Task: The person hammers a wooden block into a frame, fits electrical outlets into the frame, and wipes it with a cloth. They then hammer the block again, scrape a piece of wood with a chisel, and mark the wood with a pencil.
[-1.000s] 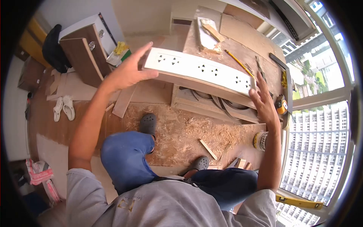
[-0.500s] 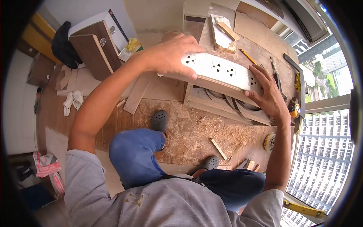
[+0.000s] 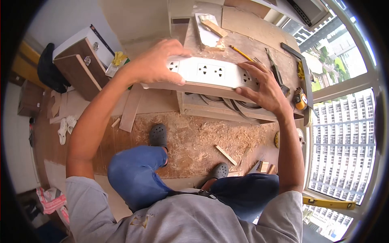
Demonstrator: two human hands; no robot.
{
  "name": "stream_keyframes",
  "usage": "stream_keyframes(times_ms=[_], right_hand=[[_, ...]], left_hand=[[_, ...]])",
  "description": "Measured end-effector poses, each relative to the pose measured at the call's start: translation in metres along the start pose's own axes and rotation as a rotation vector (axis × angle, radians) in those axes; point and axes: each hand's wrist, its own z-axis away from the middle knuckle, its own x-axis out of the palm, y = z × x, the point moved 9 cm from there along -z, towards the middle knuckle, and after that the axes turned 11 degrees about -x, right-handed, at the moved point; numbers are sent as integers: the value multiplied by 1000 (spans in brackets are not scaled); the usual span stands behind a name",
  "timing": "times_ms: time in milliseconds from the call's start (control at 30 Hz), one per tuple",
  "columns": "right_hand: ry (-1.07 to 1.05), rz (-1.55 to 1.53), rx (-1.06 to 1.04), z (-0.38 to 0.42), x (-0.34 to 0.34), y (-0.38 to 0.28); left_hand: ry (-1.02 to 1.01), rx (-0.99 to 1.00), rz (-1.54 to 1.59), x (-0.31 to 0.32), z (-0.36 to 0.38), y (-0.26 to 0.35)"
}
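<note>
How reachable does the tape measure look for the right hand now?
Probably yes: the tape measure lies near the right hand and nothing covers it, though that hand would first have to leave the socket strip.

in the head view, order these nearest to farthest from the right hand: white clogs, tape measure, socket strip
1. Socket strip, in the right hand's grasp.
2. Tape measure, just right of it.
3. White clogs, far left, on the floor.

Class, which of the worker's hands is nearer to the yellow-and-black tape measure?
Right. The right hand, on the socket panel near its right end, is just left of the tape measure. The left hand is much farther away, towards the panel's left end.
</note>
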Motion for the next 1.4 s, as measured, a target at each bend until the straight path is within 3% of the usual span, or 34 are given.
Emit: stream_keyframes(times_ms=[100, 300, 400, 467, 700, 1033, 1133, 1233, 1300, 1400], right_hand=[[-8, -103, 72, 2, 3, 7], [-67, 182, 25, 3, -2, 0], [62, 125, -27, -2, -13, -7], [-16, 104, -53, -8, -5, -15], [-11, -85, 46, -18, 4, -15], [-86, -58, 137, -19, 5, -21], [-106, -41, 61, -21, 7, -28], [-48, 32, -42, -24, 5, -35], [-145, -49, 120, -26, 7, -31], [-143, -55, -11, -37, 6, -39]], left_hand=[[1, 8, 49, 0, 3, 4], [42, -12, 48, -1, 5, 8], [30, -3, 24, -1, 6, 10], [68, 74, 7, -4, 10, 19], [31, 31, 30, 2, 4, 16], [51, 1, 36, 6, 0, 9], [72, 34, -67, -13, 17, 13], [372, 81, 382, -71, 55, -18], [370, -22, 523, -75, 80, -58], [336, -166, 619, -44, 109, -100]])
